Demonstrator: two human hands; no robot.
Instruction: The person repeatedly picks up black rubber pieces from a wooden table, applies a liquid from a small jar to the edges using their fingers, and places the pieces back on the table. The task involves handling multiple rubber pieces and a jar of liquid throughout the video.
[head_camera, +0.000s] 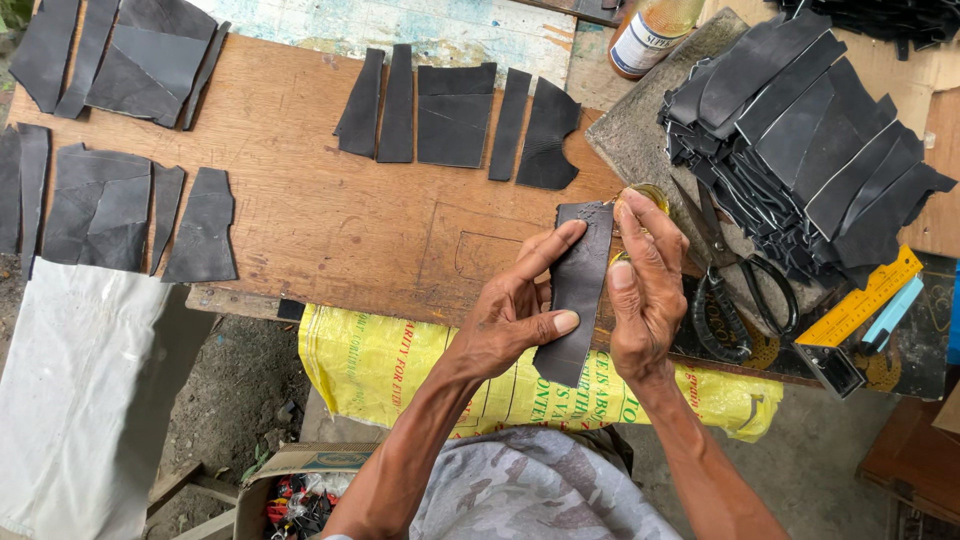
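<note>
Both hands on one leather strip over the table (330, 200).
Left hand (515, 315) pinched the dark, matte, tapered leather strip (578, 290); right hand (645, 290) fingers pressed its edge.

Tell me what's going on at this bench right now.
A person holds a dark leather strip upright over the wooden table. The left hand grips its left edge, and the right hand works along its right edge, near a small glass jar. More cut leather pieces lie spread in rows on the table. A big stack of pieces sits at the right, with black scissors and a yellow ruler beside it.
</note>
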